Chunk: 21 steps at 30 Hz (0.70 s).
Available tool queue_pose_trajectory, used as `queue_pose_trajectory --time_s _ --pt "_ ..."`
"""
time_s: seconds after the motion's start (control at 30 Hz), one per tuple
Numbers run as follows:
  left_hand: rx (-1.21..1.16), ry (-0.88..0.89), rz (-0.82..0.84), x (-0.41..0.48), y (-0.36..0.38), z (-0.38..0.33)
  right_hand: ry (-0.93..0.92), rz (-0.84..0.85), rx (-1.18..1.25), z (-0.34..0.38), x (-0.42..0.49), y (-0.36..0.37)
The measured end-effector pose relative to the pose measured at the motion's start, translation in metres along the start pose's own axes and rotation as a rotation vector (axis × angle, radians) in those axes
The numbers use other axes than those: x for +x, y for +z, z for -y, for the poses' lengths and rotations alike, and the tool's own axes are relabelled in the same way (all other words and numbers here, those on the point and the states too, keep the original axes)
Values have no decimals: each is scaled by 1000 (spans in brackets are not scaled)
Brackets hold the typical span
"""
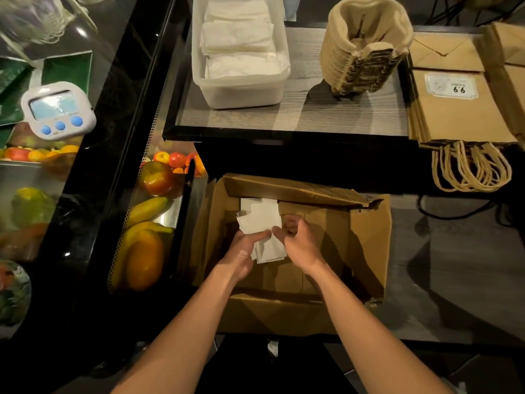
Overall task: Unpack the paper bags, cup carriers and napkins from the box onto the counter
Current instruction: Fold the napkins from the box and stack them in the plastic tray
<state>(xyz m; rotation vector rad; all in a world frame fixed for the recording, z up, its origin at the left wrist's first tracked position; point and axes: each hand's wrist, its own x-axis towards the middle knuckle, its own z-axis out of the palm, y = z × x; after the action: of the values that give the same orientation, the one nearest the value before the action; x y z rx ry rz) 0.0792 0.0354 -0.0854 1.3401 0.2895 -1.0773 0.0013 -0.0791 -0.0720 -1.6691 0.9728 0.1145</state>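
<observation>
1. Left grip (244, 251) pinches white paper napkins (261, 217), low inside the brown cardboard box (369, 237); right grip (298, 240), fingers curled, touches their edge, hold unclear.
2. Clear plastic tub (241, 92) on the grey wood-grain surface (312, 118) lies at 12 o'clock, the likely destination.
</observation>
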Motion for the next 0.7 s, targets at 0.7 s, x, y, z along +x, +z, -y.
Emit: queue_pose_trajectory --time_s 0.7 --pt "190 -36 111 4 -8 -3 -82 -18 -22 17 31 -25"
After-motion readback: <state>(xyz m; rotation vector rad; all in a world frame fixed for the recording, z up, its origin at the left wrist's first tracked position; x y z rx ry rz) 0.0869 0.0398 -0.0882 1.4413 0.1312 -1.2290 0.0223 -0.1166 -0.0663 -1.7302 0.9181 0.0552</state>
